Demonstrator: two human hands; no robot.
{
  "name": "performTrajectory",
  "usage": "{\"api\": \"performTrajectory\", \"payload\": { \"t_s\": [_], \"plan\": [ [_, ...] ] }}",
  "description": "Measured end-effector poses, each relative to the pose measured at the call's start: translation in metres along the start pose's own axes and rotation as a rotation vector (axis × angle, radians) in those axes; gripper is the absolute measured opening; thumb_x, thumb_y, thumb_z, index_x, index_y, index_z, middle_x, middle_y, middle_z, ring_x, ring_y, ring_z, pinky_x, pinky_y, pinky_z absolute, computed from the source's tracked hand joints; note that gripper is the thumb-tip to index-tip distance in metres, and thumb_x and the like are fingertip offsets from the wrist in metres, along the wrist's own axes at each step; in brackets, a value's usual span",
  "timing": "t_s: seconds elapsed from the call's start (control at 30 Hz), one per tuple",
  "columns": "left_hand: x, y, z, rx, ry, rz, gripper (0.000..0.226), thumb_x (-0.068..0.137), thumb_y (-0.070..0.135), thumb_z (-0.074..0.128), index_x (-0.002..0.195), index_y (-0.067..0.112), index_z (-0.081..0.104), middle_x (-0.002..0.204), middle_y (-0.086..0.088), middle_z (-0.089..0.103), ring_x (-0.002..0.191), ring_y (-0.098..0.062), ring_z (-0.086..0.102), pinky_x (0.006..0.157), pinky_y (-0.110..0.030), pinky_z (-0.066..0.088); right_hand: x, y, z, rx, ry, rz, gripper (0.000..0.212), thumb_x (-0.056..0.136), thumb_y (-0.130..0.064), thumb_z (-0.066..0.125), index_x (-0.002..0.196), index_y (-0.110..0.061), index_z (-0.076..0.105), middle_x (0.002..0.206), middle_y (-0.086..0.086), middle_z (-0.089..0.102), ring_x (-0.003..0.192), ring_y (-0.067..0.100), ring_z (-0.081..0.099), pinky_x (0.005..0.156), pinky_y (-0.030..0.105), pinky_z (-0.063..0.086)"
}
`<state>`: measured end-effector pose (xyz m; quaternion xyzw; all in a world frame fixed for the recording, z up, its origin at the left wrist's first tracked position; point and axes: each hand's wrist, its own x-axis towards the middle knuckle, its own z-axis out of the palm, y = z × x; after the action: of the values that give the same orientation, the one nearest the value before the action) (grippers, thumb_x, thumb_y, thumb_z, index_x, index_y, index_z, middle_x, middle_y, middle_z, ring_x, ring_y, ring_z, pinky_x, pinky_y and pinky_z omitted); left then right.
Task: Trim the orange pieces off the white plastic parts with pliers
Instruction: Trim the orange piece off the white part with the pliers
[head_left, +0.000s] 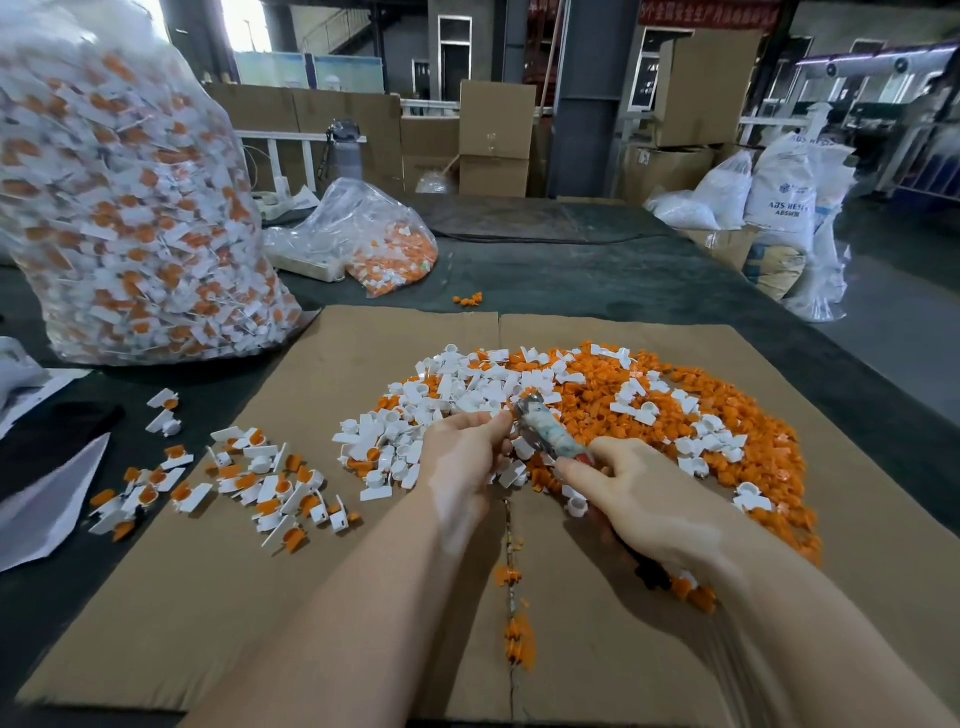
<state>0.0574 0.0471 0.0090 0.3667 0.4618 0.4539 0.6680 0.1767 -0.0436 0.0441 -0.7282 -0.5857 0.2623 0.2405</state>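
My right hand (644, 499) grips the pliers (550, 434), whose wrapped handles run up to metal jaws near the pile's middle. My left hand (467, 452) pinches a small white part right at the jaws; the part is mostly hidden by my fingers. Behind both hands lies a heap of trimmed white parts (457, 395) and loose orange pieces (727, 395) on the flat cardboard (322, 597). To the left, a scatter of untrimmed white-and-orange parts (260, 483) lies on the same cardboard.
A big clear bag of untrimmed parts (130, 208) stands at the far left, a smaller bag (384, 244) behind the cardboard. White paper (41, 499) lies at the left edge. Orange crumbs (514, 629) sit along the cardboard seam. Boxes and sacks (779, 192) stand beyond the dark table.
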Motion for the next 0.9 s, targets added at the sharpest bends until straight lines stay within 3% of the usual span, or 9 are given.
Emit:
{"api": "performTrajectory", "payload": {
  "t_s": [0.23,0.3,0.4,0.5,0.57,0.67,0.77,0.83,0.9],
  "plan": [
    [-0.001,-0.002,0.0,-0.042,0.005,0.004,0.013,0.091,0.005,0.058,0.078,0.005,0.058,0.053,-0.001,0.058,0.046,-0.006,0.051,0.05,-0.018,0.044,0.0,0.013,0.01,0.032,0.159,-0.006,0.035,0.085,-0.055,0.053,0.078,-0.021,0.051,0.082,0.003,0.054,0.069,0.018,0.051,0.059,0.027,0.036],
    [-0.003,-0.004,-0.002,-0.014,0.008,0.041,0.013,0.09,0.005,0.06,0.077,0.005,0.059,0.055,-0.003,0.058,0.048,-0.009,0.052,0.054,-0.022,0.046,0.003,0.021,0.012,0.061,0.266,0.006,0.036,0.081,-0.056,0.058,0.088,-0.021,0.054,0.085,0.001,0.056,0.07,0.016,0.052,0.057,0.025,0.035],
    [-0.011,-0.012,-0.006,0.129,-0.012,0.179,0.011,0.089,0.005,0.062,0.081,-0.001,0.062,0.059,-0.005,0.059,0.052,-0.01,0.055,0.052,-0.019,0.048,0.012,0.032,0.011,-0.145,0.477,0.066,0.039,0.082,-0.054,0.058,0.099,-0.019,0.053,0.094,-0.003,0.051,0.079,0.011,0.049,0.059,0.024,0.037],
    [-0.014,-0.023,-0.009,0.392,-0.039,0.332,0.007,0.091,0.011,0.06,0.089,0.008,0.066,0.068,0.003,0.062,0.056,0.006,0.057,0.057,-0.003,0.042,0.024,0.044,0.009,-0.431,0.551,0.13,0.049,0.083,-0.056,0.055,0.107,-0.014,0.055,0.098,0.001,0.049,0.097,0.019,0.049,0.078,0.032,0.043],
    [-0.014,-0.027,-0.011,0.559,-0.031,0.406,0.014,0.092,0.016,0.058,0.102,0.016,0.069,0.082,0.015,0.063,0.071,0.017,0.055,0.066,0.005,0.034,0.029,0.048,0.01,-0.58,0.538,0.161,0.053,0.083,-0.061,0.051,0.111,-0.016,0.055,0.106,0.003,0.052,0.105,0.021,0.048,0.088,0.035,0.042],
    [-0.012,-0.03,-0.011,0.652,-0.028,0.424,0.026,0.094,0.022,0.056,0.116,0.016,0.067,0.118,0.006,0.063,0.113,-0.001,0.052,0.09,-0.007,0.03,0.034,0.051,0.012,-0.685,0.496,0.197,0.062,0.082,-0.068,0.043,0.117,-0.018,0.054,0.116,0.004,0.052,0.114,0.022,0.045,0.097,0.038,0.037],
    [-0.009,-0.032,-0.012,0.691,-0.035,0.444,0.026,0.095,0.023,0.054,0.117,0.019,0.067,0.121,0.004,0.063,0.11,-0.001,0.049,0.09,-0.011,0.03,0.031,0.05,0.015,-0.773,0.49,0.237,0.066,0.083,-0.07,0.039,0.123,-0.02,0.053,0.126,0.006,0.049,0.122,0.025,0.04,0.105,0.045,0.026],
    [-0.008,-0.034,-0.013,0.696,-0.046,0.456,0.025,0.095,0.021,0.053,0.117,0.02,0.067,0.117,0.004,0.065,0.108,-0.001,0.051,0.085,-0.003,0.032,0.028,0.046,0.02,-0.711,0.599,0.102,0.054,0.086,-0.057,0.051,0.122,-0.017,0.057,0.126,0.009,0.051,0.121,0.028,0.043,0.105,0.049,0.024],
    [-0.007,-0.034,-0.014,0.694,-0.053,0.455,0.024,0.096,0.02,0.052,0.115,0.021,0.067,0.112,0.005,0.066,0.106,-0.003,0.055,0.078,0.003,0.033,0.025,0.041,0.03,-0.49,0.679,-0.189,0.035,0.084,-0.031,0.066,0.112,-0.011,0.065,0.111,0.011,0.06,0.107,0.028,0.054,0.094,0.043,0.038]
  ]
}}
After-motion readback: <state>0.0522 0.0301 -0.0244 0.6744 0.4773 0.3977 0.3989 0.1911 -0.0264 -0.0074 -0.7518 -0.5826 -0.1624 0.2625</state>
